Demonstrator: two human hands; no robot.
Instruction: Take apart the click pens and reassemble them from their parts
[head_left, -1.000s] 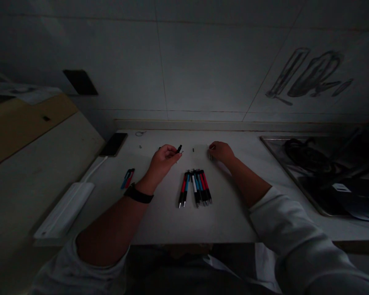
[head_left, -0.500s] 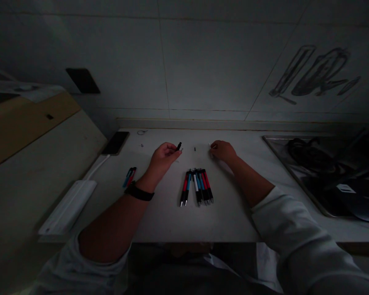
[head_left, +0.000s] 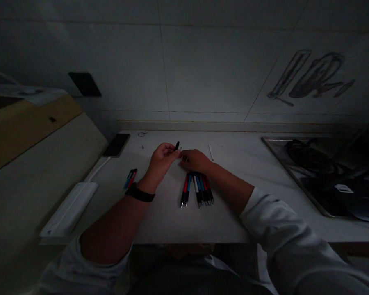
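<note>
My left hand (head_left: 163, 159) is closed, its thumb and fingers pinching a short black pen part (head_left: 177, 145) that points up. A tiny pale or metallic bit shows by the thumb tip, too small to name. Close beside it, my right hand (head_left: 195, 160) has its fingers curled down near the left fingertips; what they hold, if anything, is hidden. A thin white stick like a pen refill (head_left: 211, 153) lies on the table to the right. Below my right hand lies a row of several pens (head_left: 199, 190) in red, blue and white with black grips, their upper ends partly covered.
At left lie small blue and red pen pieces (head_left: 130, 179), a phone (head_left: 117, 145) with a cable, and a white power strip (head_left: 70, 209). A thin ring (head_left: 142, 134) lies near the wall. A metal-rimmed tray (head_left: 292, 180) with dark items occupies the right side.
My right hand has let go of the white stick and moved left, up to my left hand. The small black piece on the table is out of sight now. My left hand stays nearly still.
</note>
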